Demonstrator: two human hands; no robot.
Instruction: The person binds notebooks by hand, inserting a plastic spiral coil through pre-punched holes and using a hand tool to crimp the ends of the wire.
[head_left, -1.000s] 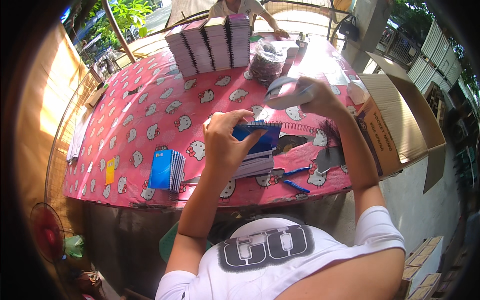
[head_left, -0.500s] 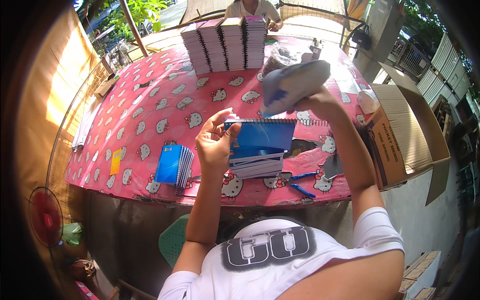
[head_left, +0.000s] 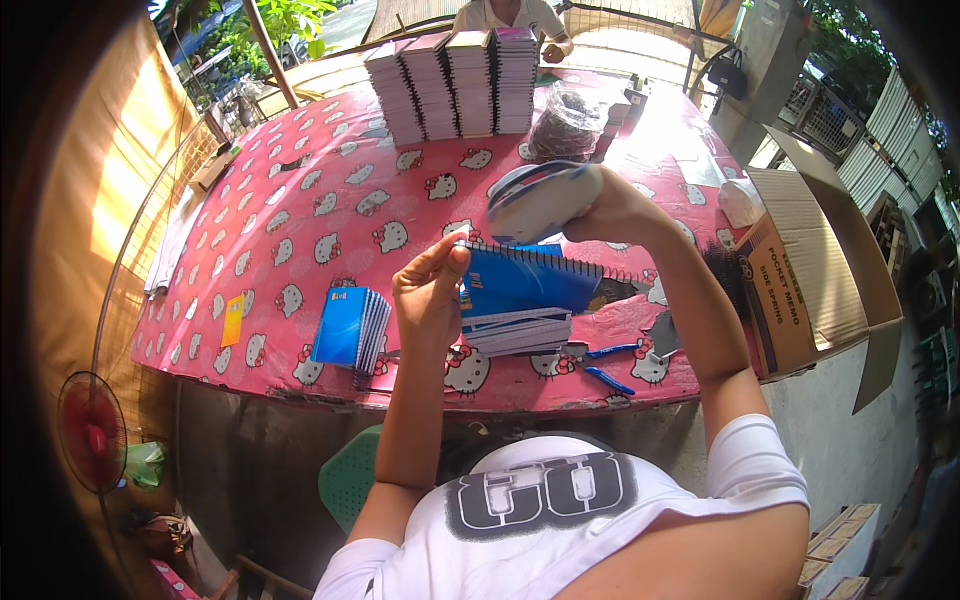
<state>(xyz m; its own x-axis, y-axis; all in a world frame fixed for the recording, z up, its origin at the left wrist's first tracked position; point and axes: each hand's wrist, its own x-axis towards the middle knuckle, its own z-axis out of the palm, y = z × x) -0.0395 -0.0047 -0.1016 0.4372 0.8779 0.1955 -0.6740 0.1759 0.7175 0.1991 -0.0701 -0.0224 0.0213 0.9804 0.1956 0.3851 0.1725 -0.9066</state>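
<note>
My left hand (head_left: 430, 290) pinches the upper left corner of a blue-covered notebook (head_left: 525, 282) at the end of its binding. A dark spiral coil (head_left: 618, 272) runs along the notebook's top edge and sticks out past its right end. Above that edge, my right hand (head_left: 622, 210) grips a pale, slipper-like sole (head_left: 540, 208) with blue marks. Whether the sole touches the coil, I cannot tell. Under the held notebook lies a pile of notebooks (head_left: 518, 335). Blue pliers (head_left: 608, 352) rest to the right of this pile.
A small stack of blue spiral notebooks (head_left: 348, 328) and a yellow card (head_left: 232, 320) lie to the left on the pink table (head_left: 290, 250). Tall notebook stacks (head_left: 450, 90) and a plastic-wrapped bundle (head_left: 568, 122) stand farther back. An open carton (head_left: 785, 280) is at right. Across the table sits a person (head_left: 510, 15).
My right hand has brought the sole down and left, close to the coil. The held notebook has tilted, its right end now lower. My left hand keeps its pinch.
</note>
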